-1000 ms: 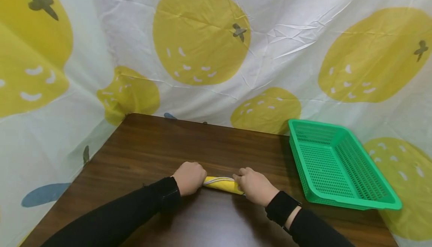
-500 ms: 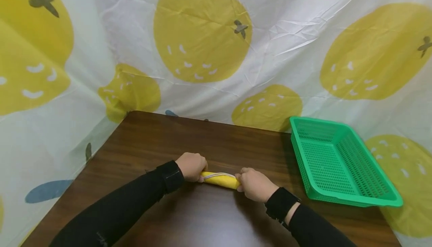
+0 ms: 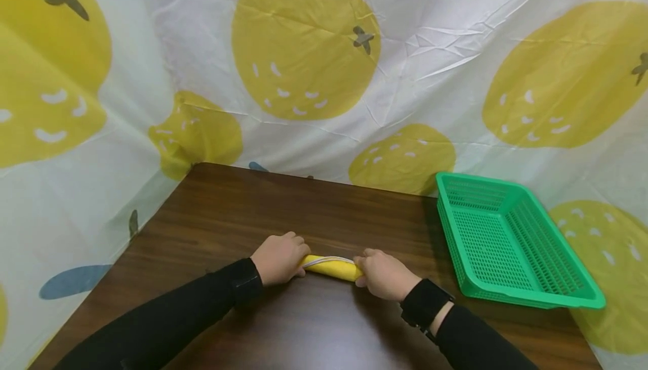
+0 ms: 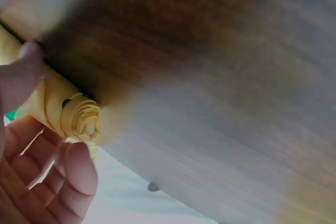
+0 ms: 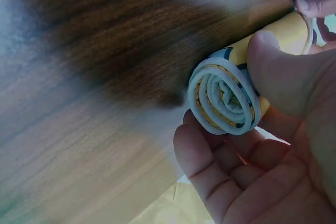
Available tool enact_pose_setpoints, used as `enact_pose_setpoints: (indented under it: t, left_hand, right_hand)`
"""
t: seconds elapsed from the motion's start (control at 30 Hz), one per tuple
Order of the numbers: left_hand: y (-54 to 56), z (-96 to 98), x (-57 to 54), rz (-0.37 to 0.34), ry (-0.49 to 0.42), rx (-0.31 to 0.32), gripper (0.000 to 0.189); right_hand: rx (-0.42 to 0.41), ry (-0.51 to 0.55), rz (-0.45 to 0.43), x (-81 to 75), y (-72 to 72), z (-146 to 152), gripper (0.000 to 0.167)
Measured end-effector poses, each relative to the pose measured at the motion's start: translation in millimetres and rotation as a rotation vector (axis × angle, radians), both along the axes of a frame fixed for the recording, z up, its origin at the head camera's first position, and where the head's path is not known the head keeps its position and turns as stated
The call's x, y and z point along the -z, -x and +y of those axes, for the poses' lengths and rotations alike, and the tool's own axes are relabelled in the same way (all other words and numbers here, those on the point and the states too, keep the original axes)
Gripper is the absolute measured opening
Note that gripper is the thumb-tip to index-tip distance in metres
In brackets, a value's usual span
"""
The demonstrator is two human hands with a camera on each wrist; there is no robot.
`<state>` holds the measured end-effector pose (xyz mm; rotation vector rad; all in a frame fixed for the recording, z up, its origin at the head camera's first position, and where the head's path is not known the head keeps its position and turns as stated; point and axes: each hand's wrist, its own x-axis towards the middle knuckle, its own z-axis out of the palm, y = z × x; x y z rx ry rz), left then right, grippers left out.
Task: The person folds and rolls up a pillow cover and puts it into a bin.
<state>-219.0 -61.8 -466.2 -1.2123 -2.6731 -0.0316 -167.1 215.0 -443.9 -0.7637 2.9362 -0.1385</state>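
Note:
A yellow cloth (image 3: 331, 269) with white edging lies rolled into a narrow tube between the two hands. My left hand (image 3: 280, 258) grips its left end; in the left wrist view the thumb is on one side of the roll (image 4: 50, 95) and the curled fingers on the other. The other end is held by my right hand (image 3: 386, 273). Seen from the right wrist, that end of the roll (image 5: 223, 98) shows a tight spiral of white and yellow layers, with dark patches on its outside, pinched between thumb and fingers.
A green mesh basket (image 3: 491, 246) stands at the right on the dark wooden table (image 3: 253, 207). Behind the table and along its left side hangs a white curtain (image 3: 440, 49) printed with large yellow fruit.
The right hand's fingers have closed from a spread pose around the roll's end. The left hand has shifted its hold, its fingers now reaching over the left end.

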Motion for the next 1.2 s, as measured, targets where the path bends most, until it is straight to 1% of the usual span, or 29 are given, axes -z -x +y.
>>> enact_pose_setpoints:
  t: [0.1,0.2,0.3,0.4,0.5,0.57,0.6,0.67,0.73,0.83,0.9,0.97,1.03,1.07,1.1,1.2]
  left_hand:
    - [-1.4,-1.7,1.0,0.004,-0.031,0.018,0.043]
    - [-3.4,-2.7,-1.6,0.01,-0.04,0.032,0.052]
    - [-6.4,-3.7,-3.3,0.013,-0.043,0.036,0.055]
    - [-8.2,-4.3,-5.4,0.001,-0.06,0.029,0.06]
    - [-6.5,-5.7,-7.0,-0.01,-0.091,0.01,0.069]
    - [-3.8,-7.9,-6.9,-0.003,-0.098,-0.01,0.076]
    - [-2.8,-9.5,-6.8,0.005,-0.099,-0.014,0.077]
    - [-1.4,-13.4,-6.0,0.034,-0.087,-0.013,0.073]
    - [-1.4,-17.0,-4.6,0.061,-0.049,-0.002,0.063]
    - [-3.3,-19.9,-2.1,0.092,-0.008,0.029,0.045]
    - [-4.4,-19.5,0.0,0.091,0.002,0.039,0.037]
    - [-4.1,-17.9,1.7,0.06,-0.006,0.037,0.029]
    - [-1.6,-15.3,1.5,-0.006,0.001,0.019,0.023]
    - [1.3,-13.9,1.8,-0.049,0.014,0.006,0.021]
    - [4.6,-12.6,1.2,-0.103,0.025,-0.005,0.019]
    - [16.1,-9.0,-4.6,-0.311,0.064,-0.048,0.02]
  right_hand:
    - [0.044,0.044,-0.031,-2.2,-1.9,3,0.061]
    - [0.072,0.073,-0.043,-3.5,-3.0,6,0.071]
    - [0.071,0.082,-0.044,-2.7,-5.1,10,0.077]
    - [0.071,0.089,-0.05,-1.6,-7.4,14,0.08]
    - [0.084,0.099,-0.061,-1.6,-9.3,17,0.082]
    - [0.094,0.11,-0.064,-1.8,-10.0,18,0.083]
    - [0.094,0.114,-0.059,-1.8,-10.4,19,0.083]
    - [0.08,0.119,-0.026,-0.5,-11.2,19,0.078]
    - [0.034,0.113,0.04,2.5,-12.5,19,0.068]
    - [-0.049,0.072,0.165,8.3,-14.9,17,0.052]
    - [-0.094,0.043,0.225,10.4,-16.2,13,0.041]
    - [-0.111,0.027,0.247,9.7,-17.7,9,0.033]
    - [-0.114,0.013,0.266,8.1,-19.2,5,0.028]
    - [-0.113,0.005,0.278,7.5,-20.0,4,0.028]
    - [-0.114,-0.008,0.297,7.7,-21.0,2,0.031]
    - [-0.132,-0.065,0.384,9.9,-24.7,-2,0.042]
